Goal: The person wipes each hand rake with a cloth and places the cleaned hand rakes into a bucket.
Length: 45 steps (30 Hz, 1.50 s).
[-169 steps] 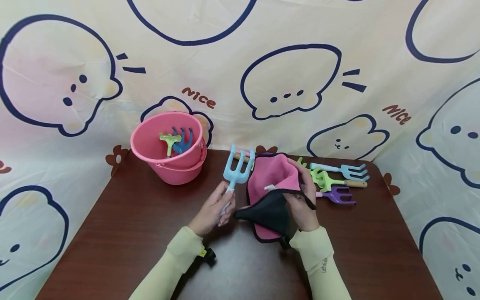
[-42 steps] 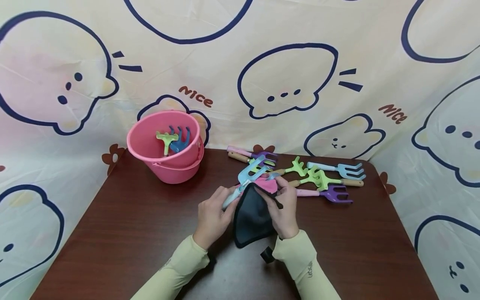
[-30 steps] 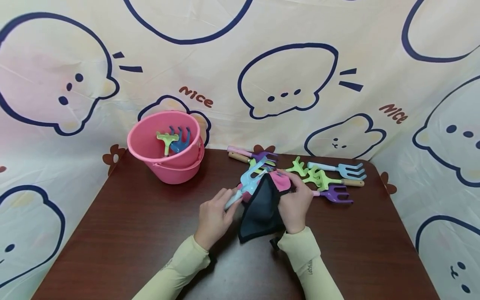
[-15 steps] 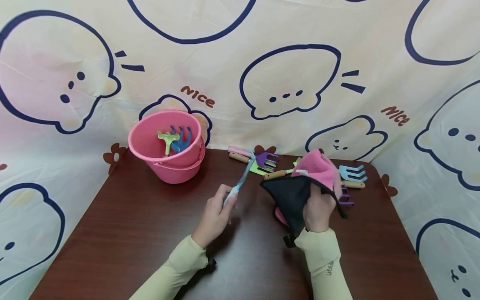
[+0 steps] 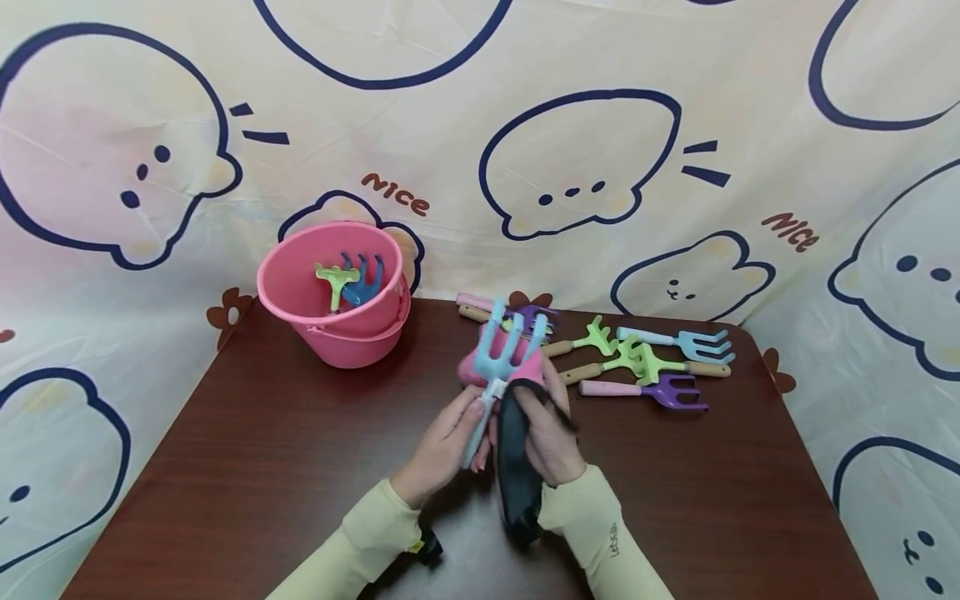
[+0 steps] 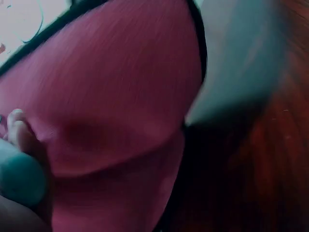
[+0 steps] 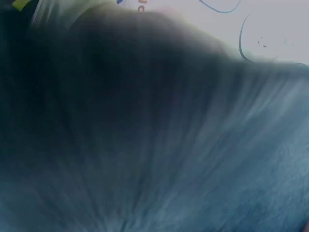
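Observation:
My left hand (image 5: 442,446) grips the handle of a light-blue toy garden fork (image 5: 497,358), tines pointing up and away. In my right hand (image 5: 555,442) is a cloth (image 5: 517,471), pink on one face and black on the other, with black edging. Its pink part lies behind the fork's head, and the dark part hangs between my hands. The left wrist view shows the pink face (image 6: 116,82) close up beside the rounded handle end (image 6: 24,179). The dark face (image 7: 154,145), blurred, fills most of the right wrist view.
Two nested pink buckets (image 5: 288,279) stand at the back left, a green rake (image 5: 337,283) and a blue fork (image 5: 365,287) inside. Several rakes and forks lie along the back right, including a purple fork (image 5: 675,393) and a light-blue one (image 5: 705,345). Behind the table hangs a printed curtain (image 5: 450,150).
The cloth swings out to the right, then comes back left against the fork. The fork, edge-on half a second ago, now shows its broad face. The tools on the table stay put.

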Tool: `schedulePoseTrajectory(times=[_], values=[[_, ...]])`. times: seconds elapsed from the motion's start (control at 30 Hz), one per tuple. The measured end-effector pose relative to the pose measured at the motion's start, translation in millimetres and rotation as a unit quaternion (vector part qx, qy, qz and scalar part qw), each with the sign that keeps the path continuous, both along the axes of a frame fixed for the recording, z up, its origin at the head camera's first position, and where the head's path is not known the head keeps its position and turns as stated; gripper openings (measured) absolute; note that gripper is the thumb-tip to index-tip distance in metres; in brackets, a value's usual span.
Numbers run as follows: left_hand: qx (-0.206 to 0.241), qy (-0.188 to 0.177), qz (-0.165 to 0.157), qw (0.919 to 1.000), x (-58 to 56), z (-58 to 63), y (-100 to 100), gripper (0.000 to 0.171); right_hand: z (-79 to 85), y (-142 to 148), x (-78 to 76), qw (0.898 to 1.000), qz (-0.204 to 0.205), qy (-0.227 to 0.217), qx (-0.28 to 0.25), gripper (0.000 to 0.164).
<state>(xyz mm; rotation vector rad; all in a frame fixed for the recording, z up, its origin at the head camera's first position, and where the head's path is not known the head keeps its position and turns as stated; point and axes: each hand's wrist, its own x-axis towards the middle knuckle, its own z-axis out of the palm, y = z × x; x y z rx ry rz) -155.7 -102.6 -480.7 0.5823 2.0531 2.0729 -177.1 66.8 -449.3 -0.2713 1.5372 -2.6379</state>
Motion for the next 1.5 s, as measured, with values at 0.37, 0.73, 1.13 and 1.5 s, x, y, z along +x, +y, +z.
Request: schedulePoseTrajectory(times=[0.37, 0.73, 1.13, 1.5], values=[[-0.181, 0.073, 0.027, 0.9803, -6.6, 0.6, -5.4, 0.021, -6.0, -0.4, -6.4, 0.987, -0.083, 0.021, 0.133, 0.009], [-0.054, 0.033, 0.203, 0.9772, -11.6, 23.8, -32.7, 0.020, -7.0, -4.3, -2.7, 0.962, -0.010, 0.091, 0.257, 0.013], [-0.009, 0.051, 0.221, 0.9739, -8.1, 40.6, -40.1, 0.017, -7.4, -3.1, -2.7, 0.927, -0.098, 0.178, 0.316, 0.011], [0.203, 0.064, 0.195, 0.9574, -13.5, 35.3, -52.3, 0.019, -17.3, -0.3, -6.7, 0.994, 0.067, -0.040, 0.079, 0.020]])
